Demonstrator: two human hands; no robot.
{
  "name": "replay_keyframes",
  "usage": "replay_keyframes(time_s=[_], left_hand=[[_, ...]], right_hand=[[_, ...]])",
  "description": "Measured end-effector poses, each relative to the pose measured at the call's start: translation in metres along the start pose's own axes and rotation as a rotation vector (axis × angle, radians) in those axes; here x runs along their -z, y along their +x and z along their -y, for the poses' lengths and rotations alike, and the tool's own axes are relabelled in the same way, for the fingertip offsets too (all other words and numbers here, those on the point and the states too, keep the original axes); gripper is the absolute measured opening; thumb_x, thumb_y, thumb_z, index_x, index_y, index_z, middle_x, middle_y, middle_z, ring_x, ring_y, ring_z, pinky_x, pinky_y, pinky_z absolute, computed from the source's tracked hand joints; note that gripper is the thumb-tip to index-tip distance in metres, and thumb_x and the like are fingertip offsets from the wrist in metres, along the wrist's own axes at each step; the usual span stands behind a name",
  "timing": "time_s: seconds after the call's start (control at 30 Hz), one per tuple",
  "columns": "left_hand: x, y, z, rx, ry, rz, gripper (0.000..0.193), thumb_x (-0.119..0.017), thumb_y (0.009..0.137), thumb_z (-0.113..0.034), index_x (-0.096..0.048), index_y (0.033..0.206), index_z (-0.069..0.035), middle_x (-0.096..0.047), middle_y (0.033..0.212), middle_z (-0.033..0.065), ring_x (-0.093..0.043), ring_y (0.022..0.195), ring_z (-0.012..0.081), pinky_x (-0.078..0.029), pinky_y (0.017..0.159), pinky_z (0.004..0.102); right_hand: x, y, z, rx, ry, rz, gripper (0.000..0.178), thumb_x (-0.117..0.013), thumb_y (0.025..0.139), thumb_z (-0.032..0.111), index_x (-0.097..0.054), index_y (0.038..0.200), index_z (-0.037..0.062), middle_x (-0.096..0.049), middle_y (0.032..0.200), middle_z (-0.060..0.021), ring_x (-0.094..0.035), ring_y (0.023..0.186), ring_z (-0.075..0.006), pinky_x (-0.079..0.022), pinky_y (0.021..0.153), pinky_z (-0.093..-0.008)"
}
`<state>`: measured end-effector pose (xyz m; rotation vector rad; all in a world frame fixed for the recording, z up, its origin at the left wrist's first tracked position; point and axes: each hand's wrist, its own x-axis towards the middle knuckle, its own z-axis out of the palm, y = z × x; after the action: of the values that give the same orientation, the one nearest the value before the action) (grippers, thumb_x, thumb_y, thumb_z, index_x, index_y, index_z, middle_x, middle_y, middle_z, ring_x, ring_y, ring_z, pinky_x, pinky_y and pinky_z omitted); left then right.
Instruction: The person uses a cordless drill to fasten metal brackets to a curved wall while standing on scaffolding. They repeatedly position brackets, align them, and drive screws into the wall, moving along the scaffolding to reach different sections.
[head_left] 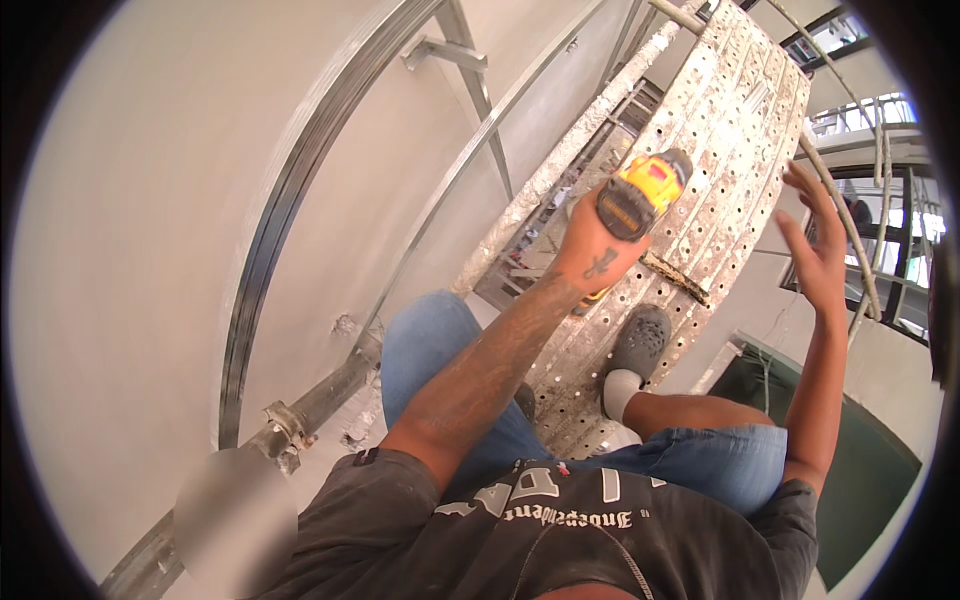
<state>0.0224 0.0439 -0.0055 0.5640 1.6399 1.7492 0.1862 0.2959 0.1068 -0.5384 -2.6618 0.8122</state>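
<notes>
My left hand point(600, 240) is wrapped round a yellow and black cordless drill point(655, 185), held out over the perforated metal scaffold plank point(735, 120). The drill's grip is mostly hidden by my fingers. Under that wrist shows a small yellow and black piece point(592, 302); I cannot tell whether it belongs to the drill. Out to the right, beyond the plank's edge, my right hand point(820, 245) is raised with its fingers apart and nothing in it. A scaffold tube point(835, 190) is nearest to it.
I squat on the plank, a grey clog point(642, 338) on my right foot. Shiny metal studs point(265, 230) stand against the pale wall point(140, 240) at left. A plaster-splashed tube point(560, 165) runs along the plank. A clamp point(288, 428) grips the lower pipe. A dark green panel point(850, 450) lies below right.
</notes>
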Motion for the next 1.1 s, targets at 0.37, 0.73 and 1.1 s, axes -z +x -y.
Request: replay_keyframes(time_s=[0.37, 0.73, 1.1], left_hand=[[-0.038, 0.047, -0.044, -0.163, -0.155, 0.003, 0.039, -0.078, 0.079, -0.011, -0.067, 0.115, -0.002, -0.073, 0.103, 0.0148, -0.071, 0.097, 0.0229, -0.056, 0.087, 0.0357], [0.000, 0.094, -0.038, -0.079, -0.157, -0.113, 0.016, -0.077, 0.077, -0.006, -0.074, 0.092, 0.000, -0.073, 0.079, 0.0041, -0.066, 0.067, 0.0137, -0.052, 0.061, 0.0316], [0.052, 0.017, -0.008, 0.200, 0.037, -0.053, 0.041, -0.072, 0.085, 0.002, -0.063, 0.124, -0.001, -0.071, 0.106, 0.0069, -0.063, 0.081, 0.0108, -0.054, 0.071, 0.0270]], right_hand=[[0.074, -0.092, -0.011, -0.437, -0.211, 0.199, 0.038, -0.069, 0.093, 0.011, -0.066, 0.129, -0.0004, -0.072, 0.104, -0.0111, -0.069, 0.098, -0.0201, -0.054, 0.094, -0.0359], [-0.017, -0.051, -0.113, -0.424, -0.392, 0.439, 0.033, -0.069, 0.092, 0.025, -0.073, 0.115, 0.0018, -0.075, 0.102, -0.0193, -0.073, 0.094, -0.0340, -0.056, 0.086, -0.0411], [-0.197, -0.011, -0.272, -0.559, -0.228, -0.156, 0.023, -0.066, 0.090, 0.022, -0.079, 0.104, 0.0087, -0.076, 0.102, -0.0158, -0.072, 0.095, -0.0348, -0.057, 0.086, -0.0426]])
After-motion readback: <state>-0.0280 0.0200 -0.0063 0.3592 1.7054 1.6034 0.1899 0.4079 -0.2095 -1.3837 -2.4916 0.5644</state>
